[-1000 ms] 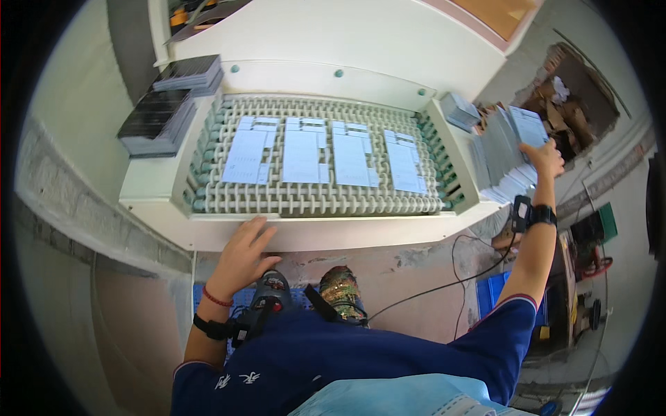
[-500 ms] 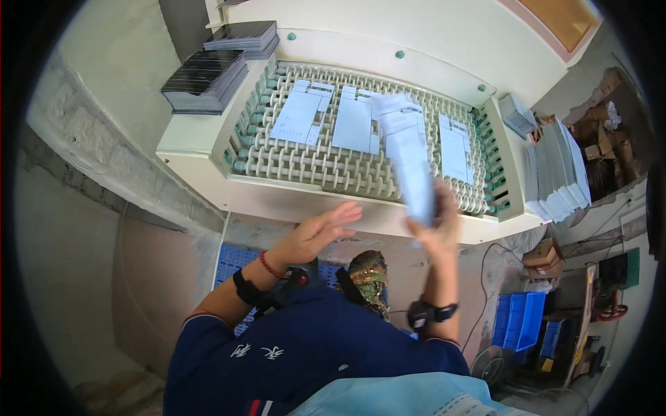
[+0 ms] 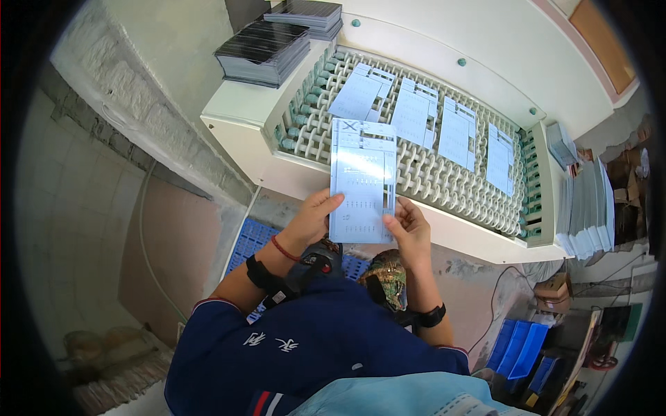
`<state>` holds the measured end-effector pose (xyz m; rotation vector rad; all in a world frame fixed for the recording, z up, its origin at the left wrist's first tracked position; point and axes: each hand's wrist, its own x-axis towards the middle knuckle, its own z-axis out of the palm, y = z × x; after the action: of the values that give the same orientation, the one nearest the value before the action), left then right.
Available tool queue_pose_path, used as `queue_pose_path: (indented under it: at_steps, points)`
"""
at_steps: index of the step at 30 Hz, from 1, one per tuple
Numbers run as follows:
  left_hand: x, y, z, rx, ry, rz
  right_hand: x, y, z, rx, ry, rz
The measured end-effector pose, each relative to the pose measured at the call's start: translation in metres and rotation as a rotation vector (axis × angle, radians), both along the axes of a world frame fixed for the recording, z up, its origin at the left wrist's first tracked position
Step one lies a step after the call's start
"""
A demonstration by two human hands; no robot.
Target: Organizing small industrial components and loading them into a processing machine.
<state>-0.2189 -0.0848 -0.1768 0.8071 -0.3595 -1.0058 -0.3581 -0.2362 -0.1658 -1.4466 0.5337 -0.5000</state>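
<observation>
Upright before me I hold a pale blue, slotted circuit board panel (image 3: 362, 184) by its lower part; a double edge hints at more than one sheet. My left hand (image 3: 318, 213) grips its left edge, closed with the thumb on the front. My right hand (image 3: 411, 232) is closed on the lower right edge, thumb also in front. Behind it lie several similar panels in a row on the roller conveyor (image 3: 423, 177): the leftmost panel (image 3: 361, 92), two middle panels (image 3: 416, 113), (image 3: 456, 134) and the rightmost panel (image 3: 500, 159).
Dark-topped stacks of boards (image 3: 263, 52) stand on the conveyor's left ledge. At its right end are stacked pale panels (image 3: 586, 208). Below lie a blue plastic grating (image 3: 253, 243) and blue bins (image 3: 517, 348); a cable (image 3: 494, 298) crosses the floor.
The panel in my right hand has come toward me and left, off the conveyor. My left hand, open and empty before, has taken hold of it. The view has shifted.
</observation>
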Motion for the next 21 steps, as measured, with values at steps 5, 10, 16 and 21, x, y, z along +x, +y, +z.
queue_pose_path:
  at_steps: [5, 10, 16, 21]
  points:
    - [0.005, 0.003, -0.003, 0.078, 0.019, -0.012, -0.011, -0.005, -0.021, 0.236, 0.159, 0.024]
    - [0.006, 0.001, -0.003, 0.181, 0.006, 0.021, -0.009, 0.002, -0.018, 0.126, 0.176, -0.042]
    - [0.008, -0.001, -0.001, 0.29, -0.04, 0.097, -0.007, 0.01, -0.006, 0.026, 0.162, -0.096]
    - [0.009, -0.002, -0.003, 0.312, -0.084, 0.132, -0.006, 0.009, 0.001, -0.021, 0.221, -0.119]
